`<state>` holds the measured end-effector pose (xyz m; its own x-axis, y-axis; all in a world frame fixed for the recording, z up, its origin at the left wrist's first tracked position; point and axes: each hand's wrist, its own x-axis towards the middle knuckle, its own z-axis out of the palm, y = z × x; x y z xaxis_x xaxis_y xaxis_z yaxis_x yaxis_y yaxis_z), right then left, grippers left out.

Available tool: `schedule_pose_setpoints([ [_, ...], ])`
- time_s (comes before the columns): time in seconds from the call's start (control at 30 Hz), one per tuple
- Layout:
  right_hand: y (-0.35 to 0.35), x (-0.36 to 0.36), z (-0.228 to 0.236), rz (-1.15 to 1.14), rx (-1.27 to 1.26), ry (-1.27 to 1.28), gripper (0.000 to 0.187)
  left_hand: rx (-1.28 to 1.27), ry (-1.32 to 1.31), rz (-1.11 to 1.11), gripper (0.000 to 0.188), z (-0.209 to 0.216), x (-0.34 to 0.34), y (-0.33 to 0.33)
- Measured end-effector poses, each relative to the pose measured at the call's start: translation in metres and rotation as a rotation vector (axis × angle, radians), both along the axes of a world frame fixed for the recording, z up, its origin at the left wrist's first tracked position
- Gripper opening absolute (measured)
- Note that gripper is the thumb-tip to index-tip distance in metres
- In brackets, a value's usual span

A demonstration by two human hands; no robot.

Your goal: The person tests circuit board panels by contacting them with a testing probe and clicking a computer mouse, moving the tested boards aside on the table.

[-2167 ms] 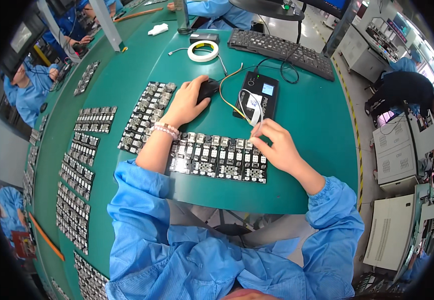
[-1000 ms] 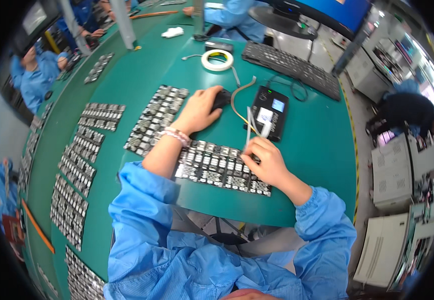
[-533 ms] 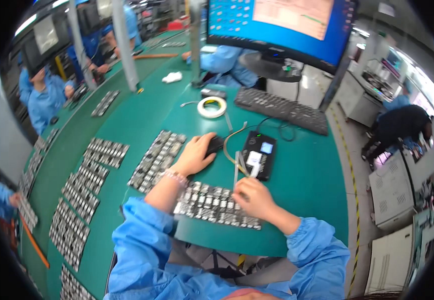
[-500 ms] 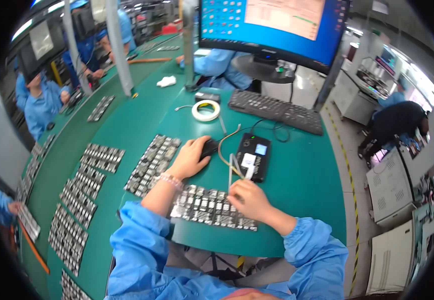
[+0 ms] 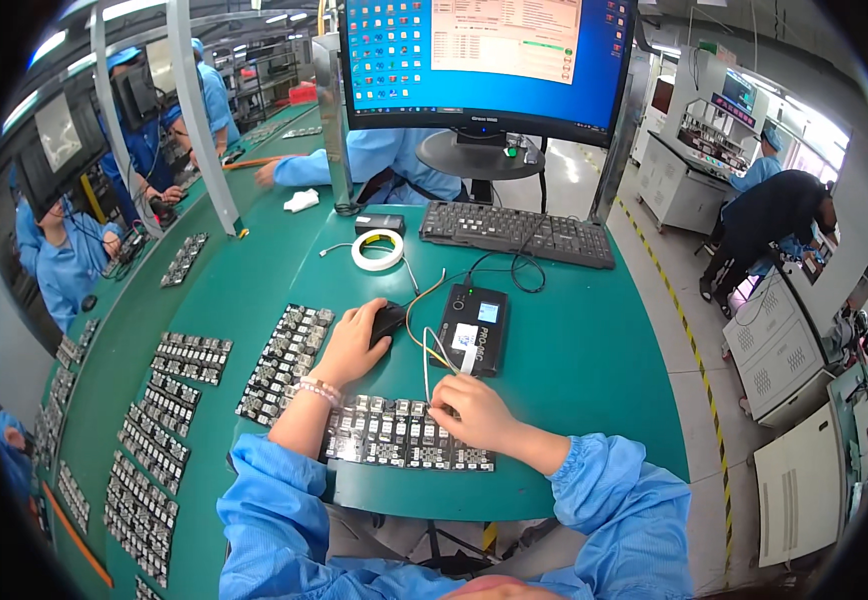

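My left hand (image 5: pixel 354 345) rests with curved fingers on a black computer mouse (image 5: pixel 389 320). Close by, my right hand (image 5: pixel 479 412) pinches the lower end of a thin pale cable (image 5: pixel 427 365) over a panel of small circuit boards (image 5: pixel 374 432). My fingertips hide the cable's tip, so whether it touches a board does not show. Beyond that hand lies a black box-shaped tester (image 5: pixel 472 330) with a small lit screen and a white label; several wires run about it. A second board panel (image 5: pixel 284 365) sits left of my left forearm.
A keyboard (image 5: pixel 514 233) lies below the monitor (image 5: pixel 484 60), next to a roll of white tape (image 5: pixel 378 250). More board panels (image 5: pixel 144 505) line the green table's left side. A metal post (image 5: pixel 334 130) stands at the back. Co-workers sit across and to the left.
My view has shifted, so the table and monitor sit differently in the picture. Both hands keep their places on the mouse and over the panel. A co-worker's arm behind the post reaches farther left.
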<state>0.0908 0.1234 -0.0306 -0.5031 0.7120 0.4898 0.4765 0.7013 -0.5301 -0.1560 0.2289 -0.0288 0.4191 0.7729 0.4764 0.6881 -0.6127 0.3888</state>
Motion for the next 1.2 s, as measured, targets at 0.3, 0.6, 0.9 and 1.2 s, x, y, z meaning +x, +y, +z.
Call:
schedule_pose_setpoints([
  [0.3, -0.002, 0.001, 0.0, -0.002, 0.003, -0.018, 0.013, -0.017, 0.007, 0.008, 0.063, 0.001, 0.002, -0.004],
  [0.6, 0.0, -0.009, 0.0, 0.006, 0.029, 0.002, 0.013, -0.056, 0.024, 0.023, 0.064, 0.005, -0.007, -0.003],
  [0.9, 0.011, -0.006, -0.016, 0.036, 0.115, -0.019, 0.013, 0.011, 0.008, 0.012, 0.072, -0.016, -0.011, 0.008],
  [1.2, -0.001, -0.002, -0.003, 0.017, 0.015, -0.023, 0.013, 0.059, -0.027, 0.079, 0.068, -0.007, -0.003, 0.005],
])
